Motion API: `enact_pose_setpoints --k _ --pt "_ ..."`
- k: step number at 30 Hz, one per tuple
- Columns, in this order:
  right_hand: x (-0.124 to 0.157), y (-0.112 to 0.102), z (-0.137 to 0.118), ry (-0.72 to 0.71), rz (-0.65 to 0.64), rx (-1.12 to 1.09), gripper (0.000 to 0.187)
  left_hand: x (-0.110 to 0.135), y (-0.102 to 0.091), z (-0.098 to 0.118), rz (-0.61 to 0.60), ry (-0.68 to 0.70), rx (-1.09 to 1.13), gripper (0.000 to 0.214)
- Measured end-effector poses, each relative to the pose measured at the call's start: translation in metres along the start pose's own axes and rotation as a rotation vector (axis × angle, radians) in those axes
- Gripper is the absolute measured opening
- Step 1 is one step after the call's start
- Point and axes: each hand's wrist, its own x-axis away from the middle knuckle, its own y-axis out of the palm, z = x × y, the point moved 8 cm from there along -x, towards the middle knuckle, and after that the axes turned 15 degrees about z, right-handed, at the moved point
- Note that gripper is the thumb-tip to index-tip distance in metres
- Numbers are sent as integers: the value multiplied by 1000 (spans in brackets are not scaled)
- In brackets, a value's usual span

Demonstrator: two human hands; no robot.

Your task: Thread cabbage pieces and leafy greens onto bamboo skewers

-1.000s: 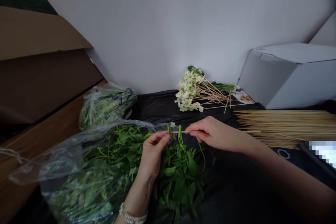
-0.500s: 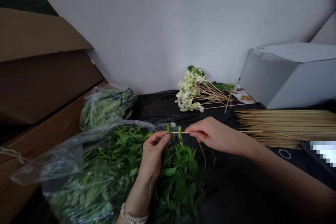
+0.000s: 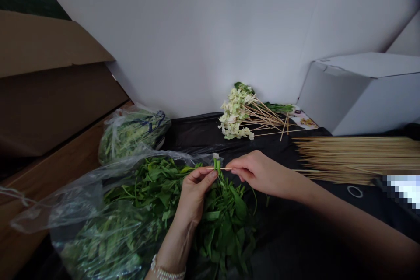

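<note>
A thin wooden skewer (image 3: 224,169) runs level between my hands, through two upright green stem ends (image 3: 217,164) that stand side by side. My left hand (image 3: 192,197) is closed, thumb and index finger pinching the left stem near the skewer's tip. Close by on the right, my right hand (image 3: 254,171) is closed on the skewer just beyond the stems. Below my hands hang or lie long leafy greens (image 3: 228,223); which leaves belong to the skewered stems I cannot tell.
An open clear plastic bag (image 3: 98,210) of greens lies left, with a tied bag (image 3: 134,135) behind it. Pale leafy skewers (image 3: 236,113) lie at the back. Bare skewers (image 3: 348,157) are heaped right, before a white box (image 3: 354,92). A cardboard box (image 3: 52,105) stands far left.
The two stem ends on the skewer have come together, the right one having slid left. My right hand has shifted left, closer to my left hand.
</note>
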Motion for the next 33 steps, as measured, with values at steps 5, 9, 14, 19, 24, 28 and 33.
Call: enact_pose_setpoints --k 5,9,14,19,24,28,33 --pt "1 9 -4 -26 11 -39 25 2 5 -4 -77 3 -57 24" --pt "-2 1 -3 4 25 -76 26 1 5 2 -96 90 -96 25" --pt "-7 -44 12 128 187 -138 20 -5 -1 8 -59 156 -130 30" --pt "-8 -81 25 213 393 -270 18 -4 8 -2 -144 231 -382 23" --pt "-8 -85 27 221 446 -309 15 8 16 -3 -139 653 -956 11" --pt "-9 -81 27 218 419 -306 16 10 14 -10 -139 697 -1192 10" --pt "-9 -80 26 217 389 -297 16 9 16 -12 -201 677 -1154 4"
